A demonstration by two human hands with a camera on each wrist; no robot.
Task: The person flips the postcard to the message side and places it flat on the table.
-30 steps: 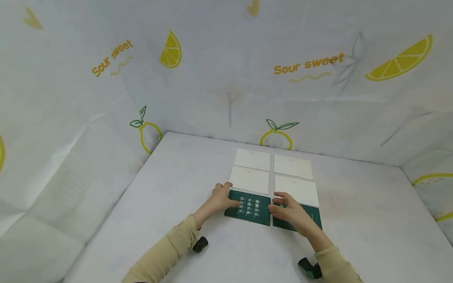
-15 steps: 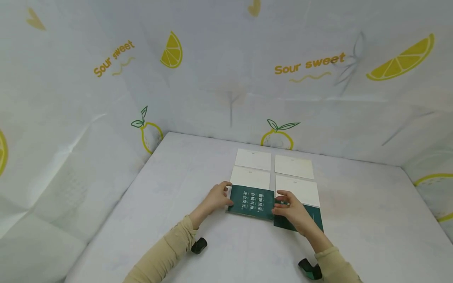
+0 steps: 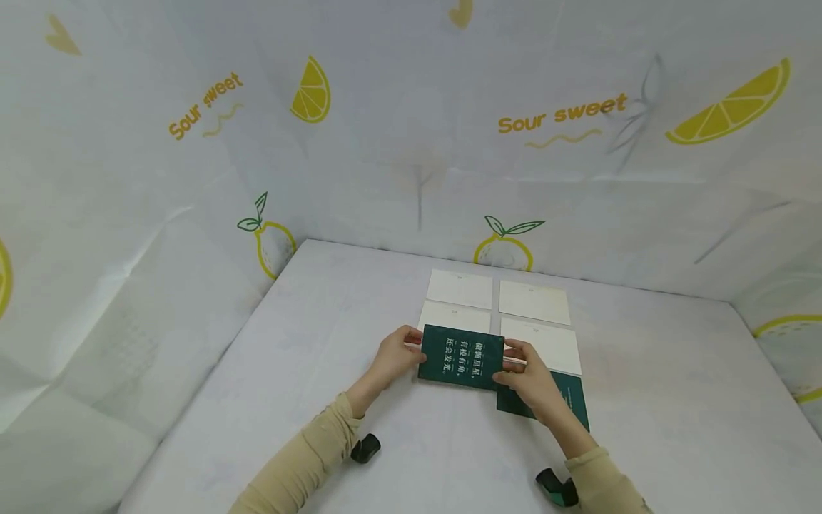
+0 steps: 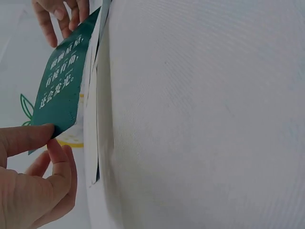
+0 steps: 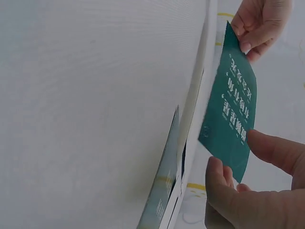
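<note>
- Below and right of centre in the head view, a lettered green card is held between two hands, lifted off the white table and tilted.
- At the card's left end, the left hand pinches its edge between thumb and fingers; the left wrist view shows this grip at lower left.
- At its right end, the right hand pinches the other edge, thumb on the lettered face, as the right wrist view shows at lower right.
- Partly under the right hand in the head view, a second green card lies on the table.
- Higher in that view, four white cards lie in two columns; the held card hides part of the lower left one.
- Toward the bottom, a black object shows beside the left sleeve and another black object beside the right sleeve.
- Across the upper frame hangs a pale lemon-print backdrop.
</note>
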